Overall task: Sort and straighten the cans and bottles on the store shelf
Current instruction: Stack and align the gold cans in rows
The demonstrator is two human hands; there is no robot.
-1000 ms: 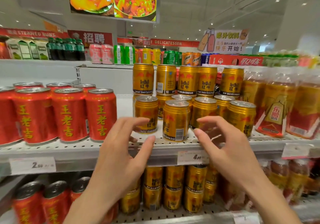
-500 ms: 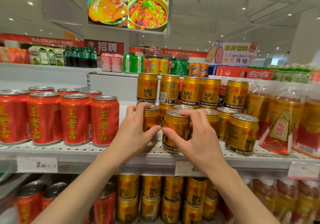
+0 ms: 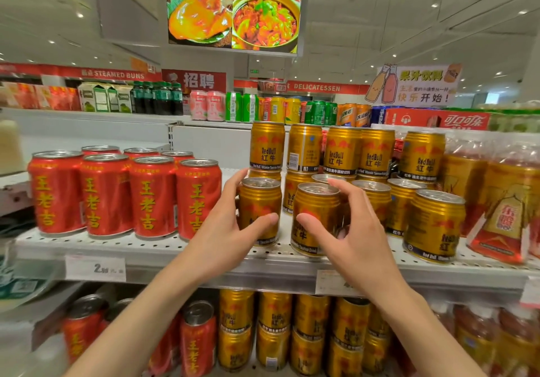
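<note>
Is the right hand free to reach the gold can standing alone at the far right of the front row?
Probably not yet: the right hand is curled around a front gold can. Once it lets go, the far-right gold can stands unobstructed at the shelf edge.

Single view from my head, facing forward and slightly down, close to the shelf (image 3: 204,262) edge at my arms' reach.

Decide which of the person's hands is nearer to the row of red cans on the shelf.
Left. The left hand grips a gold can just beside the red cans; the right hand holds the next gold can, farther away.
</note>
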